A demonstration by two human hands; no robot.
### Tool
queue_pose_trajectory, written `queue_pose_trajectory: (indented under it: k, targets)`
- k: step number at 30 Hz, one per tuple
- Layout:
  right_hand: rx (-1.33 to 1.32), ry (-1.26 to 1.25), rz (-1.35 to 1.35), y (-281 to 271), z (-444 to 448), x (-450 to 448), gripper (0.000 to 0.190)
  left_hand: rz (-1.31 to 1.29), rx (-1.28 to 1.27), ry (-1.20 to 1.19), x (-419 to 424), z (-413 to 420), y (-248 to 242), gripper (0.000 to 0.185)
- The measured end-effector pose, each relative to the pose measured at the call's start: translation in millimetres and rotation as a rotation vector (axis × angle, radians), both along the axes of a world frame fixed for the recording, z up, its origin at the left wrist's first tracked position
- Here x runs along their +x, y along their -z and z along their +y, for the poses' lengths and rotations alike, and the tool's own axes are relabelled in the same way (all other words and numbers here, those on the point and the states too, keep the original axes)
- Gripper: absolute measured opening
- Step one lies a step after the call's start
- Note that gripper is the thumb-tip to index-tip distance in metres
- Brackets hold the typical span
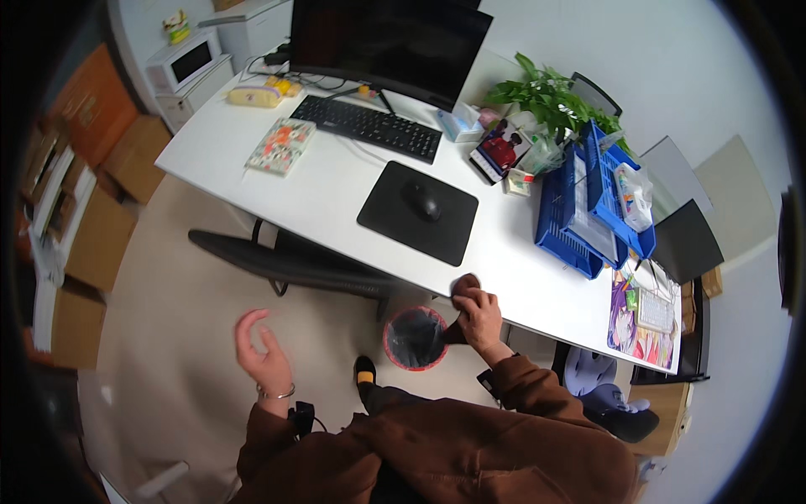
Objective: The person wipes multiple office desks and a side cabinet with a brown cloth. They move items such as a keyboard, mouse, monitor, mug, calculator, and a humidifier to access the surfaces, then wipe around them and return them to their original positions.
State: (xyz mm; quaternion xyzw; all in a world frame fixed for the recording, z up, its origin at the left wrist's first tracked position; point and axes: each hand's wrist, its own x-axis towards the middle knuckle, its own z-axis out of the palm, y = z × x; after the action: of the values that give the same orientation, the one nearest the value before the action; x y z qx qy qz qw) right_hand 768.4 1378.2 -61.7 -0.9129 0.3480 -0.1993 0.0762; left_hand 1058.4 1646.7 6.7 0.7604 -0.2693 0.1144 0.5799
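Observation:
My right hand (480, 315) grips a dark brown cloth (466, 286) at the front edge of the white desk (516, 277); part of the cloth bulges above my fingers and a darker part hangs below. My left hand (263, 353) is raised over the floor at the left, fingers curled and apart, holding nothing. A round waste bin (415, 340) with a red rim and a dark liner stands on the floor just left of my right hand. On the desk beyond, a black mouse (422, 200) rests on a black mouse pad (403, 236).
A black chair (289, 264) is pushed against the desk's front. A black keyboard (371, 126), a floral notebook (280, 146), a monitor (390, 50), a desk calendar (500, 151) and blue file trays (560, 214) stand on the desk. Cardboard boxes (101, 239) line the left side.

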Motion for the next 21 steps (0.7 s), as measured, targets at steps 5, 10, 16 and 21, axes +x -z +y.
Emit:
queue_pose_trajectory:
  k: [5,10,16,21]
  targets:
    - [0.218,-0.156,0.059,-37.5,-62.3,-0.5,0.030,-0.302,0.176,0.102,40.4,-34.8,-34.6,0.020]
    - [0.112,0.201,-0.047,-33.1,-168.1,14.4,0.037,-0.302,0.481,0.199,78.5,-71.8,-34.1,0.014]
    - [0.080,0.365,0.312,17.1,-224.6,55.3,0.063,-0.308,0.625,0.297,112.4,-88.4,-32.9,0.008]
    - [-0.055,0.417,0.077,34.3,-184.2,38.0,0.051,-0.353,0.676,0.477,141.5,-95.8,-42.9,0.011]
